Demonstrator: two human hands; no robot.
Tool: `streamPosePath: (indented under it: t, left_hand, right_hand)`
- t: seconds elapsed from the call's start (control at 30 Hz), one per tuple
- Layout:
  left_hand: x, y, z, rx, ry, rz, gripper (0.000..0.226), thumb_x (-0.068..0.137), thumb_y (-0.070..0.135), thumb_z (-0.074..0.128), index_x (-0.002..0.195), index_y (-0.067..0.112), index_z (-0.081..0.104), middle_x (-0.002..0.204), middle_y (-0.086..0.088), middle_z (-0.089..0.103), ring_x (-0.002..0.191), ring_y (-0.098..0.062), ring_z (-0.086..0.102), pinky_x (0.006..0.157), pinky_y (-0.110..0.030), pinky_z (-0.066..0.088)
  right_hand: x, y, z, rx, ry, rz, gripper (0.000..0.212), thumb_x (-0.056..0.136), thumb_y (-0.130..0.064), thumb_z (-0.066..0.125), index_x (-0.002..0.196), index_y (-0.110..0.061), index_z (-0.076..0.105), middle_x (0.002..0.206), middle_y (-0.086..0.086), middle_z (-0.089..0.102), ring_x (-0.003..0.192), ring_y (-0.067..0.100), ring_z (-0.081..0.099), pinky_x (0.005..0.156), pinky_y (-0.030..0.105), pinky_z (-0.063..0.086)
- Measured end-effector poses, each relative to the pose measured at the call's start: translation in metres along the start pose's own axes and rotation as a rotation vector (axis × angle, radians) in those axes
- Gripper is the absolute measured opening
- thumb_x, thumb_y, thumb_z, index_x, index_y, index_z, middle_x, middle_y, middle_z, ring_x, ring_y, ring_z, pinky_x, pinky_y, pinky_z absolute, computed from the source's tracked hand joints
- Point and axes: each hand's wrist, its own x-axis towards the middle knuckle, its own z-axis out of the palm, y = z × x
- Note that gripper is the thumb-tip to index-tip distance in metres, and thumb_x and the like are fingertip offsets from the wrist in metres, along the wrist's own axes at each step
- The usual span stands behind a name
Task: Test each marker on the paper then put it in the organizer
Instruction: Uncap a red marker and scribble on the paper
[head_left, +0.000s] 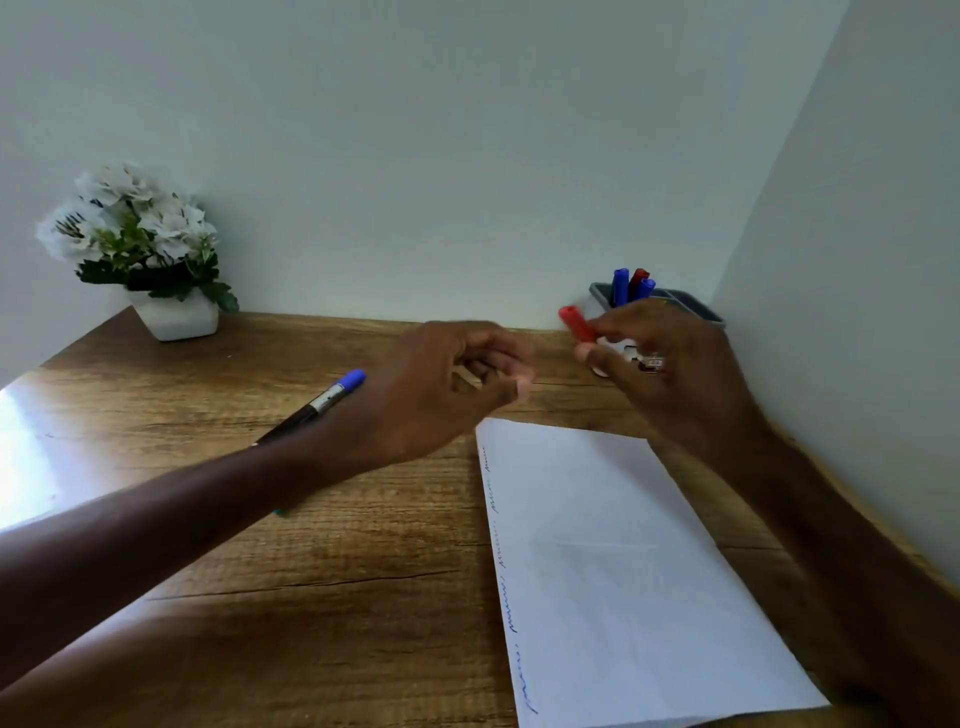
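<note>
While my right grip (670, 374) pinches a red-capped marker (576, 322) and my left grip (447, 384) curls empty, the grey plastic organizer (696, 304) holds three markers (631, 286), one blue-capped marker (332, 395) waiting.

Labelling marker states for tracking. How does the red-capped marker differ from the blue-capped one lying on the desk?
Cap colour: the red-capped marker is red, the blue-capped marker blue.
Support: the red one is pinched in the right hand above the desk, by the organizer; the blue one lies flat on the desk.
Visibility: fingers hide most of the red one; the left forearm covers the blue one's rear.
Both are capped.
</note>
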Motion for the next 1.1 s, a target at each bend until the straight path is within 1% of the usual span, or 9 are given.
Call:
streamPosePath:
  t: [0.13,0.27,0.37,0.5,0.63,0.73,0.8,0.97,1.1]
  left_hand:
    - [-0.007,0.0,0.008,0.243,-0.187,0.008,0.02,0.096,0.032,0.069,0.115,0.036,0.072,0.107,0.023,0.072,0.098,0.007,0.065,0.082,-0.013,0.052]
    - [-0.009,0.001,0.013,0.374,-0.267,0.053,0.019,0.096,0.037,0.067,0.114,0.039,0.073,0.108,0.029,0.066,0.1,0.011,0.057,0.076,-0.005,0.044]
    - [-0.01,-0.001,0.016,0.382,-0.278,0.059,0.019,0.097,0.037,0.067,0.114,0.038,0.073,0.113,0.026,0.068,0.1,0.009,0.059,0.078,-0.003,0.043]
    - [-0.01,-0.005,0.019,0.417,-0.28,0.055,0.017,0.097,0.037,0.067,0.113,0.04,0.073,0.116,0.024,0.069,0.102,0.006,0.061,0.082,-0.007,0.045]
    - [-0.01,-0.006,0.021,0.426,-0.284,0.049,0.017,0.096,0.037,0.067,0.112,0.04,0.073,0.117,0.024,0.069,0.104,0.004,0.06,0.089,-0.015,0.049]
    - [-0.01,-0.006,0.022,0.442,-0.288,0.043,0.017,0.096,0.038,0.067,0.112,0.041,0.072,0.117,0.024,0.068,0.104,0.003,0.06,0.091,-0.02,0.051]
    - [-0.009,-0.006,0.022,0.449,-0.29,0.044,0.017,0.096,0.038,0.067,0.112,0.04,0.072,0.117,0.024,0.068,0.104,0.003,0.06,0.09,-0.018,0.05]
    - [-0.008,-0.008,0.022,0.452,-0.283,0.046,0.016,0.096,0.037,0.067,0.111,0.041,0.071,0.117,0.025,0.067,0.102,0.004,0.06,0.085,-0.01,0.046]
    - [-0.007,-0.01,0.022,0.452,-0.281,0.051,0.015,0.096,0.038,0.067,0.11,0.043,0.07,0.117,0.025,0.067,0.101,0.008,0.059,0.081,-0.006,0.044]
  right_hand:
    - [0.008,0.024,-0.041,-0.054,0.297,0.084,0.026,0.091,-0.021,0.076,0.115,-0.014,0.076,0.1,0.0,0.075,0.081,0.008,0.069,0.069,0.007,0.048]
    - [0.012,0.042,-0.07,-0.023,0.563,0.122,0.028,0.094,-0.024,0.072,0.12,-0.012,0.07,0.105,-0.002,0.075,0.092,0.01,0.075,0.07,0.026,0.061]
    - [0.012,0.059,-0.075,-0.003,0.644,0.159,0.028,0.096,-0.027,0.069,0.119,-0.01,0.067,0.107,0.003,0.075,0.096,0.014,0.075,0.07,0.043,0.064]
    - [0.012,0.08,-0.065,-0.007,0.629,0.195,0.024,0.099,-0.025,0.064,0.117,-0.009,0.068,0.102,0.004,0.075,0.093,0.016,0.075,0.062,0.045,0.064]
    - [0.011,0.098,-0.056,-0.06,0.545,0.223,0.019,0.097,-0.026,0.065,0.111,-0.015,0.07,0.099,0.002,0.076,0.091,0.016,0.074,0.074,0.047,0.063]
    - [0.009,0.104,-0.048,-0.146,0.469,0.233,0.022,0.098,-0.023,0.065,0.111,-0.007,0.072,0.102,0.007,0.077,0.091,0.019,0.073,0.087,0.031,0.058]
    - [0.009,0.107,-0.045,-0.183,0.446,0.261,0.023,0.098,-0.022,0.064,0.112,-0.006,0.072,0.103,0.008,0.077,0.093,0.02,0.072,0.088,0.026,0.054]
    - [0.009,0.11,-0.04,-0.234,0.419,0.295,0.026,0.101,-0.023,0.06,0.114,-0.005,0.073,0.107,0.012,0.077,0.097,0.024,0.072,0.089,0.035,0.056]
    - [0.009,0.106,-0.041,-0.211,0.435,0.275,0.022,0.101,-0.018,0.059,0.113,-0.007,0.074,0.108,0.009,0.076,0.094,0.014,0.068,0.087,0.021,0.05]
